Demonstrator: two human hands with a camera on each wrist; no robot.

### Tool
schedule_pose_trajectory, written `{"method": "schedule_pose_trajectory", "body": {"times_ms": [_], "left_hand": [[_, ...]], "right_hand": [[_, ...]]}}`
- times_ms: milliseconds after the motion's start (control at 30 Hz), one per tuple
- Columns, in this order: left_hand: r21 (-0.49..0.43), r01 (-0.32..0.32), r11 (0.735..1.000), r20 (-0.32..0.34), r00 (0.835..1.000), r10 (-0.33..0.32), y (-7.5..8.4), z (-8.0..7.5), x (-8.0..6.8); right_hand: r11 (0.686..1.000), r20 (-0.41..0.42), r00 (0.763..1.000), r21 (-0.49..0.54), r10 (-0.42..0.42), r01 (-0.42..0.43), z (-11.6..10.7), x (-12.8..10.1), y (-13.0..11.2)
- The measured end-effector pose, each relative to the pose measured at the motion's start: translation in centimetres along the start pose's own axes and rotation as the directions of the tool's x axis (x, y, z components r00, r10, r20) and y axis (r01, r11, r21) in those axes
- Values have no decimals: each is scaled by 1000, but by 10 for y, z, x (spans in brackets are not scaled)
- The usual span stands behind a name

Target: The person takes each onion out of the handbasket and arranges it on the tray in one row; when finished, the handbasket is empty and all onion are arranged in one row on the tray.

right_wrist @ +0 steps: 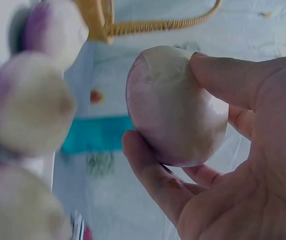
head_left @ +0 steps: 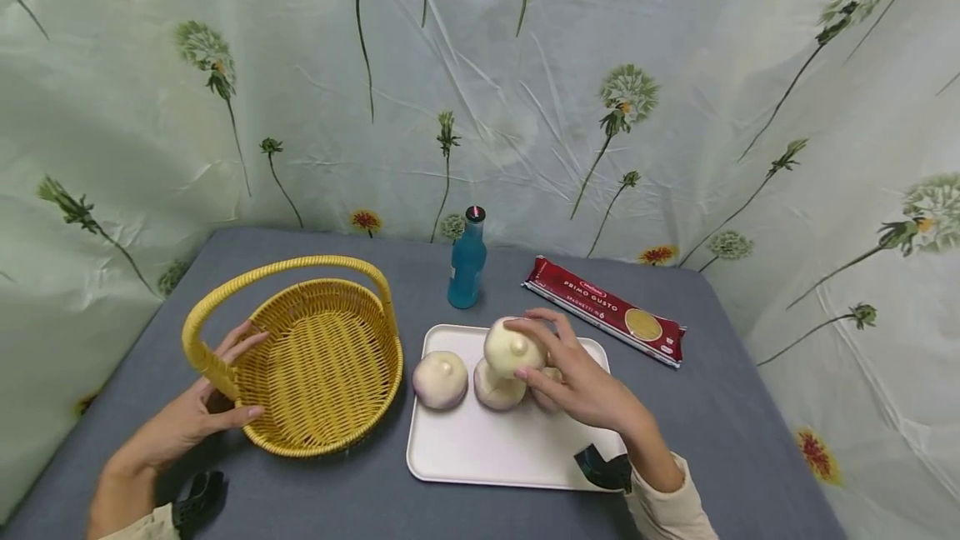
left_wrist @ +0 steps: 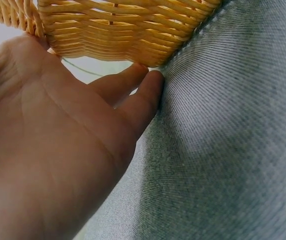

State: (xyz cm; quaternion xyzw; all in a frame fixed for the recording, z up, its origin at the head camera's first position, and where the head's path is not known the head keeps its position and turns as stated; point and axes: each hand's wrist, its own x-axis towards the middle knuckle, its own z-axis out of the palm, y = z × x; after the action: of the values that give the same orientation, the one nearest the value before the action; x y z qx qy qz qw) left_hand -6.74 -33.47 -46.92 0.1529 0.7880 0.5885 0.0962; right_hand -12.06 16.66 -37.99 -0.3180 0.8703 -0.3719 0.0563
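Right hand [head_left: 581, 382] has its fingers curled round one turnip [head_left: 512, 347] – white with a purple blush – lifted just above the white tray [head_left: 480, 457], where more turnips [head_left: 440, 379] sit. Left hand [head_left: 197, 411] is flat-fingered against the outer wall of the yellow wicker basket [head_left: 322, 357], near the handle base, steadying it. Looks to me like the pick-up step is underway. Next move probably calls for carrying the turnip left, clearing the basket's handle and rim – then a gentle set-down inside

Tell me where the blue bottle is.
In the head view, the blue bottle stands upright behind the white tray, between the yellow basket and the spaghetti packet.
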Motion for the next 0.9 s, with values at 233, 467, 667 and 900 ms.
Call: {"method": "schedule_pose_trajectory", "body": {"times_ms": [233, 467, 667, 900], "left_hand": [[-1, 12, 1000, -9, 1000, -12, 1, 1, -2], [8, 5, 1000, -12, 1000, -5, 1, 0, -1], [-3, 12, 1000, -6, 1000, -12, 3, 0, 0], [3, 24, 1000, -2, 1000, -24, 5, 0, 0]], "right_hand": [[999, -79, 996, -7, 49, -50, -14, -24, 27], [987, -133, 986, -106, 103, -117, -23, -47, 46], [976, -190, 975, -165, 113, -145, -26, -61, 59], [964, -212, 958, -142, 192, -225, -28, -74, 76]]}}
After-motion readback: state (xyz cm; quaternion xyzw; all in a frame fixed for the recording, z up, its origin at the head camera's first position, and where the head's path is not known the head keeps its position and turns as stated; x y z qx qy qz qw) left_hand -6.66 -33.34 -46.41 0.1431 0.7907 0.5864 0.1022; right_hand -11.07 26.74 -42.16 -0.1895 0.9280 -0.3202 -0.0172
